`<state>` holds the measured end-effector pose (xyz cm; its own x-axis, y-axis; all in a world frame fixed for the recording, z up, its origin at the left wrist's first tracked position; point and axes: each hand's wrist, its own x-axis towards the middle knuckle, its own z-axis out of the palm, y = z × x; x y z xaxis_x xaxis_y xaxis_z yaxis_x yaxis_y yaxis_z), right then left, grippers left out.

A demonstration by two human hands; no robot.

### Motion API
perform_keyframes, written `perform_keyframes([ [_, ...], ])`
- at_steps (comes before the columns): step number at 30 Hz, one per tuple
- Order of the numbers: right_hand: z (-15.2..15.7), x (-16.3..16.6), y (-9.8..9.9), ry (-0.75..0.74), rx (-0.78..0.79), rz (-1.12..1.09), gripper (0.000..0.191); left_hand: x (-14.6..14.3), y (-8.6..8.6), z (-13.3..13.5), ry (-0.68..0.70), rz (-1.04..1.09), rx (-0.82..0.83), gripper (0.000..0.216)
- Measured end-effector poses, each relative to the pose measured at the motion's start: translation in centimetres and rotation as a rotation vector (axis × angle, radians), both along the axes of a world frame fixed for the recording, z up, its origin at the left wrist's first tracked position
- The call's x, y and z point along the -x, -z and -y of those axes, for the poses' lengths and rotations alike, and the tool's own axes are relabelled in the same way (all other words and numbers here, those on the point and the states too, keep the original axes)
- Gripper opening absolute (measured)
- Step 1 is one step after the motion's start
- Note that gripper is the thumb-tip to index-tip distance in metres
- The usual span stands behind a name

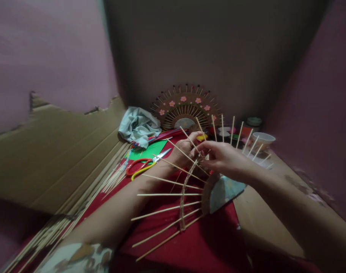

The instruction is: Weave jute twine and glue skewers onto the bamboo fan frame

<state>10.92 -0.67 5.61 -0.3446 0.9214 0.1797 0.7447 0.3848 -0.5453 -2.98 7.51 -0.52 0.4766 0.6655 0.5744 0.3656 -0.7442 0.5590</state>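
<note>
A half-round stick frame (207, 193) stands tilted before me, its thin wooden sticks fanning out from a brown curved base with a grey-blue half-disc (227, 191). A brown woven strand (182, 201) runs in an arc across the lower-left sticks and ends up between my fingers. My left hand (186, 149) reaches behind the frame, its fingers closed around the sticks at the upper left. In front, my right hand (222, 157) is closed in a pinch at the strand, touching the left fingertips. Its fingers partly hide what they grip.
Scissors (146, 167) with red and yellow handles lie on green paper (154, 149) left of the frame. A crumpled pale cloth (139, 125) and a flower-painted stick fan (187, 100) are at the back. Loose sticks (116, 176) run along the left; a plastic cup (263, 139) stands right.
</note>
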Motion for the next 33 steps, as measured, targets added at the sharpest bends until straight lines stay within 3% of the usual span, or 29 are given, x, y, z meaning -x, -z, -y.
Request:
perform_keyframes([
  [7, -0.6, -0.2, -0.1, -0.050, 0.060, 0.203, 0.012, 0.0, -0.1, 0.3, 0.044, 0.019, 0.022, 0.035],
  [13, -1.2, -0.5, -1.0, -0.112, 0.107, 0.333, 0.010, 0.3, -0.4, 0.3, 0.172, 0.129, 0.007, 0.033],
  [20, -1.2, -0.7, -1.9, -0.096, 0.090, 0.309, 0.006, 0.3, -0.9, 0.1, 0.120, 0.118, 0.047, 0.031],
  [22, -1.1, -0.9, -2.3, -0.041, 0.056, 0.303, 0.008, 1.3, -2.3, -0.4, 0.031, 0.160, 0.030, 0.030],
  [25, -1.0, -1.4, -2.8, 0.100, -0.039, 0.292, 0.008, 4.2, -6.1, -0.4, -0.133, 0.171, 0.011, 0.026],
  [27, -0.8, -1.6, -3.1, 0.184, -0.122, 0.286, 0.009, 6.6, -9.3, 1.1, -0.326, 0.289, -0.062, 0.027],
  [30, -0.6, -1.1, -3.1, 0.297, -0.207, 0.284, 0.012, 9.0, -13.1, 4.9, -0.441, 0.357, -0.199, 0.034],
  [32, -0.5, -0.3, -3.0, 0.370, -0.245, 0.319, 0.015, 8.8, -13.8, 7.4, -0.517, 0.348, -0.201, 0.033],
  [33, -0.5, 0.2, -2.9, 0.399, -0.258, 0.346, 0.016, 8.1, -13.4, 8.3, -0.470, 0.313, -0.162, 0.031],
])
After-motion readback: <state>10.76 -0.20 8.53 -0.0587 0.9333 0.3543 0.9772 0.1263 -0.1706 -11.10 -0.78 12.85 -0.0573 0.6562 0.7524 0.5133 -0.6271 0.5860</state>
